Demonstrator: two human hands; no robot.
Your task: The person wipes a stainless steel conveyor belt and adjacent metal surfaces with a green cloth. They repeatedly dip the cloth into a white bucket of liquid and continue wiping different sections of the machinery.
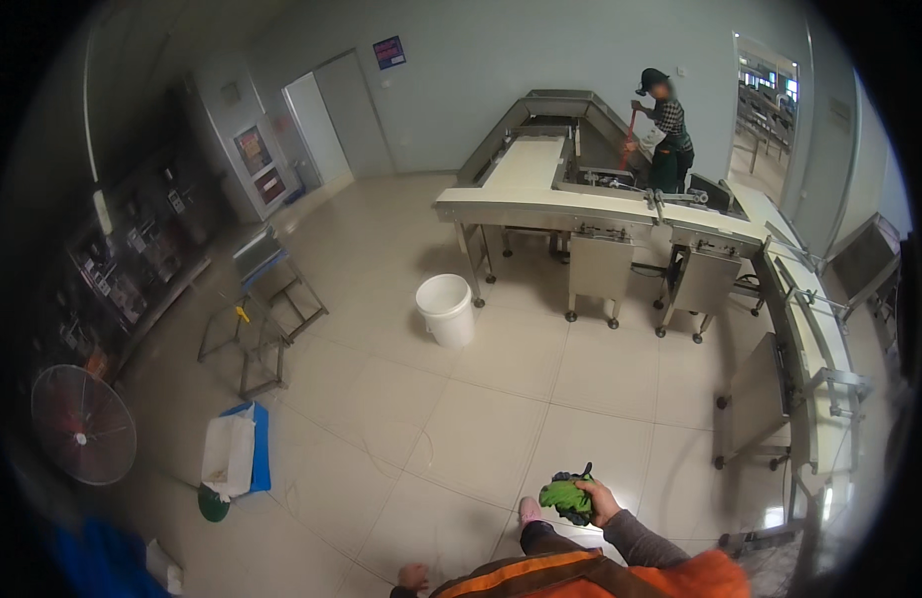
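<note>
Pale tiled floor (501, 419) with white bucket (446, 309) and blue-lined bin (234, 453).

Bucket (446, 308) stands on the floor (501, 399) left of the conveyor line (600, 204); fan (82, 426) far left, bin (234, 450) beside it.

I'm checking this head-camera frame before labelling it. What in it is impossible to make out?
- Left hand: cut by the lower edge; open or closed unclear.
- Green and dark cloth bundle in the right hand: crumpled and small, so its kind is unclear.
- White bucket: inside hidden by its rim.
- Red-handled tool held by the other person: its lower end is hidden behind the steel conveyor.
</note>
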